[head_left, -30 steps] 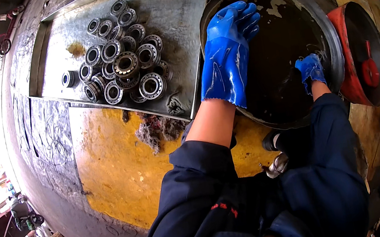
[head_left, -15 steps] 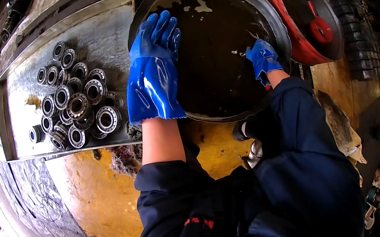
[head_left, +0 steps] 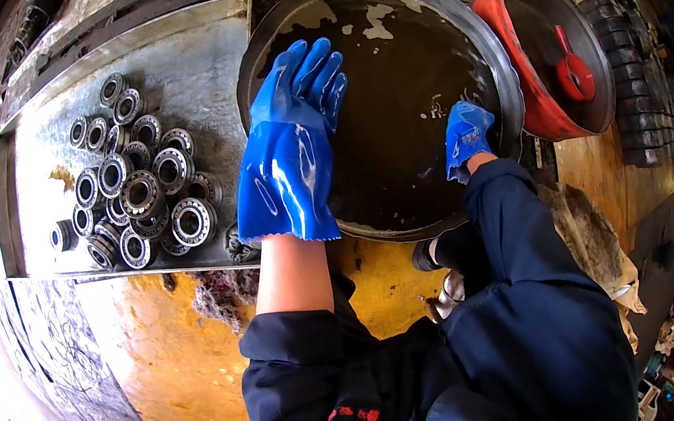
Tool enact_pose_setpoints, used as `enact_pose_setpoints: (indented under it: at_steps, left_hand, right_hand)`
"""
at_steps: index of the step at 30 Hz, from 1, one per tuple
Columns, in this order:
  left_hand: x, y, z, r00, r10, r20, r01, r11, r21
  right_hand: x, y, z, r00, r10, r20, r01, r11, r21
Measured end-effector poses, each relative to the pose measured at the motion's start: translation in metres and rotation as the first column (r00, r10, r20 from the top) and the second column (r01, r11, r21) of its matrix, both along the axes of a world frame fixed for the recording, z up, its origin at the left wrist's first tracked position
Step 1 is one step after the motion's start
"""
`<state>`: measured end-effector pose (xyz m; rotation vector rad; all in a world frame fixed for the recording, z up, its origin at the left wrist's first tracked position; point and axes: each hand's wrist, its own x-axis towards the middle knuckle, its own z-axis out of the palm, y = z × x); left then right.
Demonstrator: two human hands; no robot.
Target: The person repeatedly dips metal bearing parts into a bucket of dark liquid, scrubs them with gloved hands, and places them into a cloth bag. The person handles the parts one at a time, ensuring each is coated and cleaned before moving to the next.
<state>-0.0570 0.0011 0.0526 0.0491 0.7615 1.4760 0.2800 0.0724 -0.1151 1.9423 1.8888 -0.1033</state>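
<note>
Both my hands wear wet blue rubber gloves. My left hand (head_left: pixel 293 145) hovers flat with fingers spread over the left side of a large round metal basin (head_left: pixel 485 52) filled with dark oily liquid, and it holds nothing. My right hand (head_left: pixel 465 136) dips into the dark liquid near the basin's right rim; its fingers curl downward and whatever they hold is hidden. Left of the basin, a pile of several steel roller bearings (head_left: pixel 140 194) lies on a grey metal tray (head_left: pixel 197 64).
A red round basin (head_left: pixel 507 21) with a red scoop (head_left: pixel 572 71) in it stands right of the dark basin. More dark bearings (head_left: pixel 627 81) are stacked at far right. The bench top (head_left: pixel 158 365) is stained yellow. A dirty rag (head_left: pixel 591 239) lies by my right arm.
The view has shifted so the basin and tray sit further right in the picture. My left hand stays spread over the basin; my right hand stays at the right rim.
</note>
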Motion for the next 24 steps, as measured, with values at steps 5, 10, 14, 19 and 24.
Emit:
enact_pose_setpoints:
  at_steps: [5,10,14,19,24]
  left_hand:
    - [-0.003,-0.003,0.000,0.999,0.040,0.035,-0.043,0.996,0.078]
    - [0.002,-0.004,-0.003,0.997,0.064,0.046,-0.071,0.984,0.161]
    - [0.003,-0.012,-0.015,0.996,0.086,-0.026,-0.073,0.942,0.327]
    - [0.001,-0.016,-0.025,0.991,0.126,-0.049,-0.092,0.893,0.440]
    - [0.001,-0.013,-0.030,0.986,0.146,-0.079,-0.098,0.895,0.435]
  right_hand:
    - [0.006,0.007,0.005,0.990,0.077,-0.118,-0.079,0.997,-0.015]
    - [0.012,0.011,0.016,0.832,0.155,-0.533,-0.229,0.971,-0.075]
    - [0.005,-0.020,0.029,0.707,-0.067,-0.704,-0.214,0.928,-0.304]
    - [-0.014,-0.055,0.025,0.663,-0.194,-0.723,-0.189,0.891,-0.413]
    - [-0.031,-0.060,0.019,0.685,-0.206,-0.699,-0.175,0.885,-0.432]
